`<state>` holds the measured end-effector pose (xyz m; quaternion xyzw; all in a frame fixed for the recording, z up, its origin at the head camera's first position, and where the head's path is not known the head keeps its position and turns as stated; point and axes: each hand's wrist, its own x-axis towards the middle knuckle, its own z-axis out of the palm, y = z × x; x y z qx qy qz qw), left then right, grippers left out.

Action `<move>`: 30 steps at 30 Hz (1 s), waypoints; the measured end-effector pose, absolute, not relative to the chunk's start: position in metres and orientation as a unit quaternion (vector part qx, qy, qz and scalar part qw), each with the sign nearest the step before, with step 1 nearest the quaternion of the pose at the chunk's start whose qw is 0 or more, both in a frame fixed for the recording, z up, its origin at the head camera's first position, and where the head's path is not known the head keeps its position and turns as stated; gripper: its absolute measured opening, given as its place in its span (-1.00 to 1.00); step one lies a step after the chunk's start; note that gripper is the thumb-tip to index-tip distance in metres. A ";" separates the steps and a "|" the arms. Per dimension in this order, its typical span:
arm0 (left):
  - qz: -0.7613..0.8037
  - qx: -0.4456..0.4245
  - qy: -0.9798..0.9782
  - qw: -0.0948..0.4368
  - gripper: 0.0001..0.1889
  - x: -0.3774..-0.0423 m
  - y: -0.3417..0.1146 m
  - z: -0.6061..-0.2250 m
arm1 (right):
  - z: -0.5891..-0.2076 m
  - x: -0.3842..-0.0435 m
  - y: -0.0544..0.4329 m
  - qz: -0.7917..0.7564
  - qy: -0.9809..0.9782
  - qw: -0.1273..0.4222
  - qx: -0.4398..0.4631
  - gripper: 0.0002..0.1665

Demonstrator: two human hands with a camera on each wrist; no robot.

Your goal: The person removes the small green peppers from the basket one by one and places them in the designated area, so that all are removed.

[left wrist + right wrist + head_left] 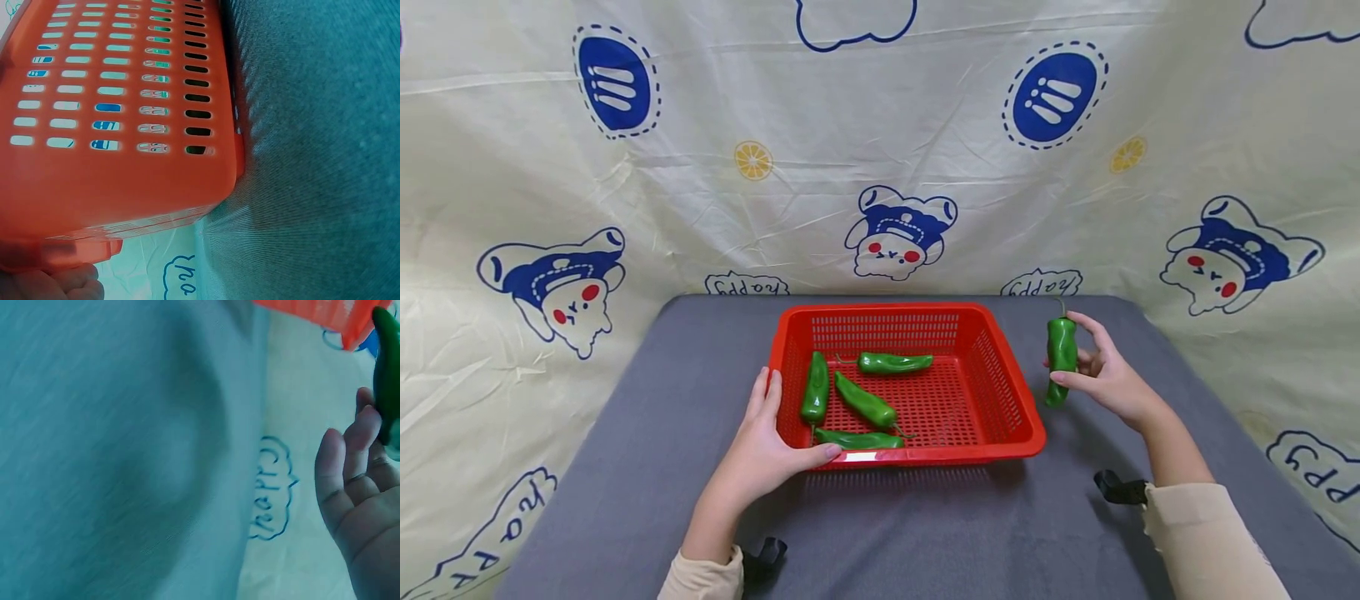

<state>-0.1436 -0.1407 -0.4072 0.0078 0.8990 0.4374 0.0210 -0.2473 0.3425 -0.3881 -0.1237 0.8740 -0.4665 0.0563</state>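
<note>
A red plastic basket [925, 454] with slotted walls holds several green chili peppers [868, 402]. At its front left corner my left hand [769, 450] grips the rim, thumb along the front and fingers over the left side. In the left wrist view, the fingers [69, 284] curl at the rim of the basket [112, 181]. My right hand [1108, 379] holds another green pepper [1062, 346] upright, pinched between thumb and fingers, to the right of the basket. The right wrist view shows this pepper [387, 375] partly cut off, beside the fingers [356, 434].
The basket stands on a table with a grey cloth [925, 533]. A pale curtain [820, 217] printed with cartoon bears and lettering hangs behind and at both sides. A black strap [1120, 487] is at the right wrist and another strap [765, 557] at the left.
</note>
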 end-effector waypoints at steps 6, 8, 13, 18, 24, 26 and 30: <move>0.439 0.008 0.898 0.024 0.36 -0.144 -0.140 -0.406 | -0.408 -0.251 0.363 -0.388 0.913 0.084 -0.095 0.21; 0.439 0.008 0.898 0.024 0.36 -0.144 -0.140 -0.406 | -0.413 -0.252 0.366 -0.365 0.921 0.092 -0.095 0.22; 0.439 0.009 0.898 0.022 0.36 -0.144 -0.140 -0.406 | -0.419 -0.253 0.369 -0.329 0.935 0.107 -0.085 0.21; 0.440 0.011 0.898 0.021 0.36 -0.144 -0.141 -0.407 | -0.420 -0.252 0.370 -0.297 0.943 0.125 -0.080 0.19; 0.443 0.013 0.896 0.017 0.36 -0.144 -0.141 -0.408 | -0.421 -0.255 0.369 -0.241 0.957 0.146 -0.075 0.18; 0.446 0.013 0.895 0.016 0.36 -0.144 -0.141 -0.408 | -0.423 -0.256 0.369 -0.224 0.960 0.151 -0.074 0.19; 0.449 0.012 0.893 0.017 0.36 -0.144 -0.141 -0.408 | -0.423 -0.257 0.370 -0.200 0.964 0.161 -0.064 0.24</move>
